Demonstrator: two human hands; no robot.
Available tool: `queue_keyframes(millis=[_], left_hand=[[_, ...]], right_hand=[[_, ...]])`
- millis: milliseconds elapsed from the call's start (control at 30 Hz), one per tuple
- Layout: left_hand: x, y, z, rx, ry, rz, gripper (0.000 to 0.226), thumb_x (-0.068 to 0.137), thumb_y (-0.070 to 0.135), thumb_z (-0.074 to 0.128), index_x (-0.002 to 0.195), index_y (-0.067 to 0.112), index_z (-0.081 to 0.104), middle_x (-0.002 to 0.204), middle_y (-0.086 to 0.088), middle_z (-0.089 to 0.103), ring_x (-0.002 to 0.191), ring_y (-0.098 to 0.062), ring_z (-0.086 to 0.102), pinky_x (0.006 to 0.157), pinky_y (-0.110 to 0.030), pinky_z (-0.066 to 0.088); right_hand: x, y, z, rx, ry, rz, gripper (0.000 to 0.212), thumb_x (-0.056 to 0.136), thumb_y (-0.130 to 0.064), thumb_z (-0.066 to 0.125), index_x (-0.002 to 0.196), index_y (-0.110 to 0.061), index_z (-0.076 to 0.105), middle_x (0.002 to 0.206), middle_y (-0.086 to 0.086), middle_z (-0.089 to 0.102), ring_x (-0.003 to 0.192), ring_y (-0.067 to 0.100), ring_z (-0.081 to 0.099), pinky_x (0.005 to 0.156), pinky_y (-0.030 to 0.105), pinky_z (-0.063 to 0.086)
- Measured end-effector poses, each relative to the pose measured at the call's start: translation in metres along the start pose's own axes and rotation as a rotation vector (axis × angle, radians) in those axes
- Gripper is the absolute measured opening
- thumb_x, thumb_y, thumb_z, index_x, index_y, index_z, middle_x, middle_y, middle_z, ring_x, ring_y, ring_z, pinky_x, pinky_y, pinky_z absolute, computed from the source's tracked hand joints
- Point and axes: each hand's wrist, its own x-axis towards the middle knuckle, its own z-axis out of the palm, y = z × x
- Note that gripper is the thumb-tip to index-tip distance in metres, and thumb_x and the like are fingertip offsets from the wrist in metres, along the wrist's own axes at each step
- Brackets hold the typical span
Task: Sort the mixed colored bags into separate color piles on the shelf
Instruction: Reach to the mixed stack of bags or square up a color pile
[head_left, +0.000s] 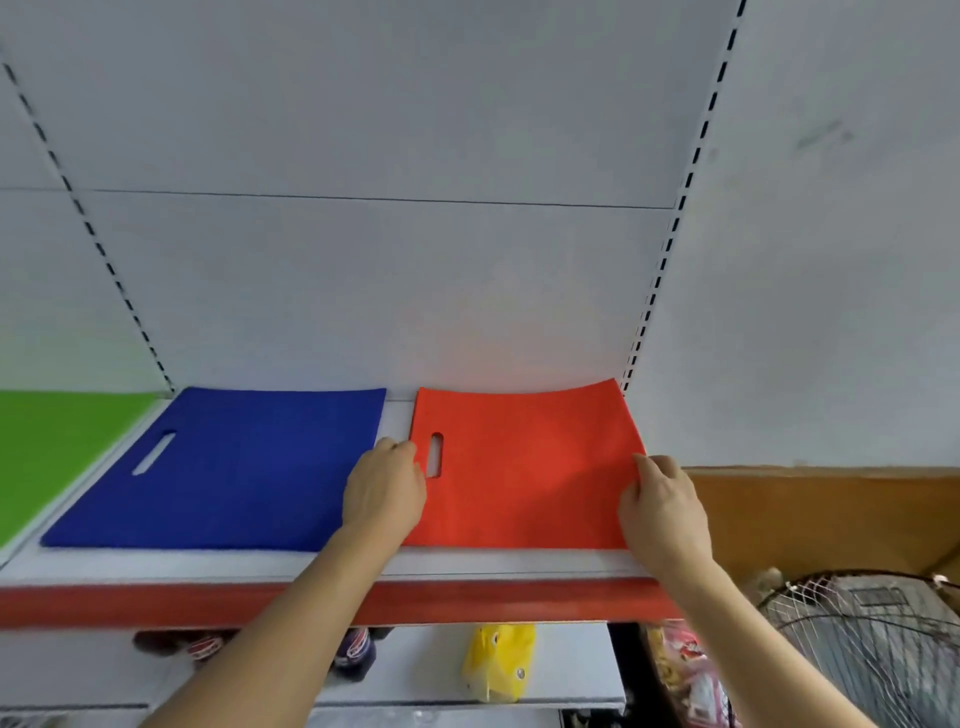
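A flat red bag (524, 467) with a cut-out handle lies on the right part of the white shelf (467, 564). My left hand (384, 488) grips its left edge beside the handle slot. My right hand (662, 504) pinches its right edge. A blue bag (223, 467) lies flat to the left of it, a narrow gap between them. A green bag (57, 441) lies at the far left on the neighbouring shelf section, cut off by the frame edge.
The shelf has a red front strip (156, 605) and a white back panel with slotted uprights (652, 296). A lower shelf holds bottles (356, 652) and a yellow packet (498, 667). A wire fan guard (862, 639) stands at the lower right, before a brown board (831, 519).
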Motion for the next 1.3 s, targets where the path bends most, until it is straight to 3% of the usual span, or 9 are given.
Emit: queue_keyframes(millis=[167, 367, 600, 667, 767, 867, 967, 1133, 1300], left_hand=[[-0.003, 0.000, 0.005, -0.058, 0.016, -0.021, 0.028, 0.105, 0.029, 0.054, 0.120, 0.013, 0.070, 0.111, -0.004, 0.070, 0.095, -0.022, 0.064, 0.079, -0.040, 0.057], [-0.001, 0.004, 0.011, -0.001, 0.014, -0.043, 0.027, 0.106, 0.027, 0.054, 0.125, 0.014, 0.069, 0.114, -0.002, 0.069, 0.100, -0.021, 0.060, 0.076, -0.033, 0.052], [0.004, 0.004, 0.008, 0.025, -0.013, -0.039, 0.030, 0.107, 0.029, 0.051, 0.128, 0.014, 0.066, 0.114, -0.003, 0.068, 0.098, -0.021, 0.061, 0.077, -0.035, 0.055], [0.002, 0.005, 0.004, 0.015, 0.007, -0.035, 0.035, 0.107, 0.033, 0.049, 0.134, 0.015, 0.063, 0.122, -0.004, 0.064, 0.102, -0.022, 0.059, 0.079, -0.035, 0.053], [-0.006, 0.000, -0.006, 0.081, 0.086, -0.040, 0.040, 0.106, 0.039, 0.047, 0.136, 0.016, 0.060, 0.129, -0.005, 0.059, 0.107, -0.024, 0.055, 0.082, -0.036, 0.052], [-0.020, -0.013, -0.021, 0.174, 0.153, -0.046, 0.050, 0.105, 0.042, 0.047, 0.144, 0.013, 0.056, 0.146, -0.011, 0.054, 0.129, -0.032, 0.051, 0.102, -0.045, 0.048], [-0.032, -0.038, -0.037, 0.245, 0.140, -0.066, 0.062, 0.106, 0.051, 0.040, 0.157, 0.014, 0.044, 0.163, -0.014, 0.039, 0.152, -0.035, 0.031, 0.122, -0.050, 0.031], [-0.052, -0.092, -0.068, 0.265, 0.137, -0.125, 0.074, 0.105, 0.061, 0.029, 0.163, 0.015, 0.031, 0.171, -0.014, 0.026, 0.160, -0.035, 0.016, 0.129, -0.053, 0.019], [-0.082, -0.165, -0.107, 0.286, 0.151, -0.175, 0.082, 0.103, 0.067, 0.023, 0.167, 0.017, 0.021, 0.175, -0.011, 0.014, 0.161, -0.034, 0.005, 0.129, -0.053, 0.013]], right_hand=[[-0.001, -0.003, 0.005, -0.044, -0.026, -0.033, 0.035, 0.102, -0.025, 0.050, 0.131, -0.008, 0.062, 0.128, 0.012, 0.062, 0.113, 0.037, 0.062, 0.094, 0.046, 0.052], [0.001, -0.004, 0.006, -0.172, -0.121, 0.015, 0.049, 0.104, -0.048, 0.041, 0.131, -0.011, 0.058, 0.142, 0.009, 0.056, 0.137, 0.033, 0.046, 0.110, 0.047, 0.043], [0.002, -0.003, -0.001, -0.204, -0.143, -0.019, 0.049, 0.104, -0.055, 0.038, 0.129, -0.017, 0.057, 0.141, 0.005, 0.056, 0.137, 0.031, 0.045, 0.108, 0.047, 0.044], [0.001, -0.005, -0.004, -0.226, -0.117, -0.039, 0.050, 0.104, -0.056, 0.037, 0.131, -0.018, 0.055, 0.142, 0.007, 0.054, 0.138, 0.032, 0.043, 0.108, 0.048, 0.043], [0.001, -0.016, -0.007, -0.288, -0.073, -0.127, 0.059, 0.105, -0.057, 0.035, 0.148, -0.018, 0.047, 0.161, 0.011, 0.040, 0.152, 0.034, 0.028, 0.119, 0.049, 0.034], [-0.003, -0.044, -0.004, -0.287, -0.055, -0.257, 0.066, 0.106, -0.057, 0.037, 0.158, -0.017, 0.041, 0.168, 0.014, 0.031, 0.159, 0.035, 0.018, 0.126, 0.049, 0.025], [-0.017, -0.084, 0.005, -0.260, -0.031, -0.386, 0.065, 0.105, -0.056, 0.040, 0.156, -0.016, 0.046, 0.168, 0.016, 0.032, 0.159, 0.036, 0.019, 0.126, 0.051, 0.024], [-0.049, -0.156, 0.023, -0.240, -0.047, -0.548, 0.070, 0.105, -0.062, 0.031, 0.159, -0.017, 0.043, 0.170, 0.015, 0.029, 0.161, 0.035, 0.015, 0.128, 0.051, 0.021], [-0.090, -0.240, 0.041, -0.223, -0.095, -0.647, 0.086, 0.101, -0.072, 0.005, 0.167, -0.020, 0.024, 0.176, 0.010, 0.013, 0.163, 0.029, 0.003, 0.131, 0.050, 0.014]])
